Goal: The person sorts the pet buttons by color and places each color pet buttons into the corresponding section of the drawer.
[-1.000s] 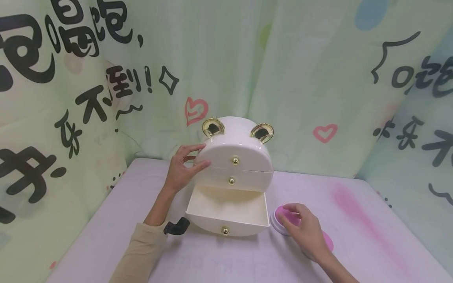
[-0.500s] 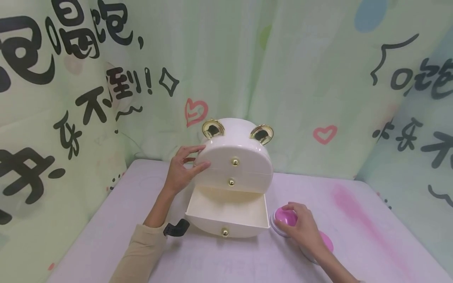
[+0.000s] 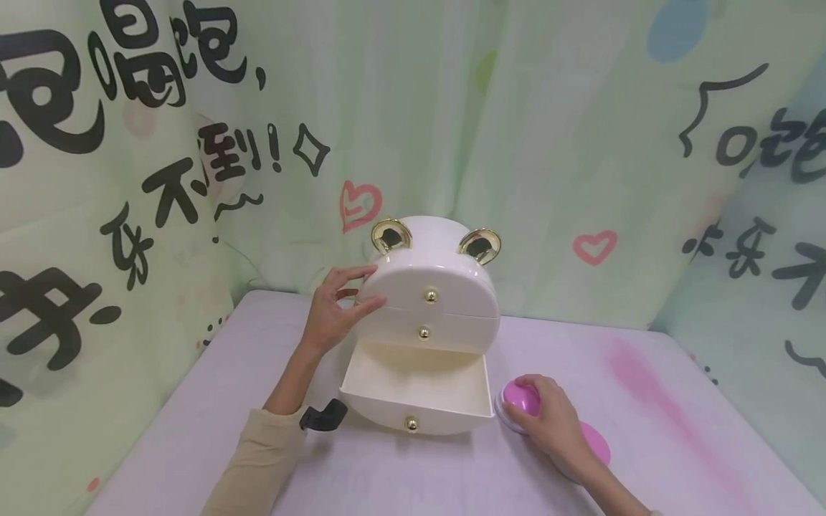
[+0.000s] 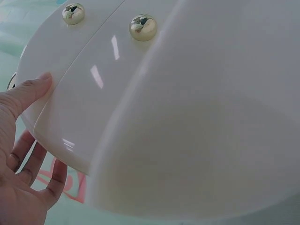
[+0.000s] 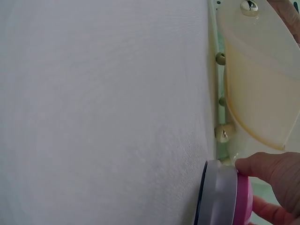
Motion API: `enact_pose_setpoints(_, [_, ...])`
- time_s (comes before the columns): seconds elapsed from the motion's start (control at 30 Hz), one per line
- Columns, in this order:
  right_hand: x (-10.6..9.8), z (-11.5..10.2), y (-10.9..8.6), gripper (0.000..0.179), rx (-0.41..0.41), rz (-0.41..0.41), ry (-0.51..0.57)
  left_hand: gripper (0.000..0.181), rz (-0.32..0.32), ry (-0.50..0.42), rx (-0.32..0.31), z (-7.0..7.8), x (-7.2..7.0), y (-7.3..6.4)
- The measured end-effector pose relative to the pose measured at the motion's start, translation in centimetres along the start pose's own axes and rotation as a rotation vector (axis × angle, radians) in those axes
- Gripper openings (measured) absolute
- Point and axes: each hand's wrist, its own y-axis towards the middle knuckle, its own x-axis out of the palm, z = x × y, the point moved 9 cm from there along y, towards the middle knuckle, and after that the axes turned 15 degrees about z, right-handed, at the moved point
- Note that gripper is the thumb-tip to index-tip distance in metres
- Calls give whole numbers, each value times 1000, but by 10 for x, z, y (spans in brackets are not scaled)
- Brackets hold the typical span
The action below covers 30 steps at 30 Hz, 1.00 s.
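Observation:
A white rounded drawer box with gold knobs and two gold-rimmed, ear-like pieces on top stands on the table. Its lowest drawer is pulled out, with a bare floor inside. My left hand holds the box's left side, thumb on the front face and fingers round the edge, as the left wrist view also shows. Right of the drawer is a round thing with a pink domed top and a pale base. My right hand grips that top between thumb and fingers. In the right wrist view the pale base appears side-on.
A second round pink thing lies partly hidden behind my right wrist. The tabletop has a lilac cover with a pink smear at right. Printed curtains enclose the back and sides.
My right hand's fingers have shifted slightly on the round thing, and more of the pink top shows. The left hand and the drawer box stay as they were.

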Motion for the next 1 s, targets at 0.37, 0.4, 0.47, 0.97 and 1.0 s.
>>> enact_pose_setpoints(0.37, [-2,0,-3,47,-24,43,-1,51,0,10,-13,-1,-1,-3])
enact_pose_setpoints(0.4, [-2,1,-3,48,-18,42,4,51,0,9,-14,-1,-1,-4])
enact_pose_setpoints(0.47, [-2,2,-4,49,-6,39,10,51,-2,6,-18,-2,-1,-4])
enact_pose_setpoints(0.97, [-17,2,3,55,111,108,133,51,0,2,-10,1,0,0])
enact_pose_setpoints(1.0, [-18,2,4,56,123,109,143,52,0,3,-11,1,0,1])
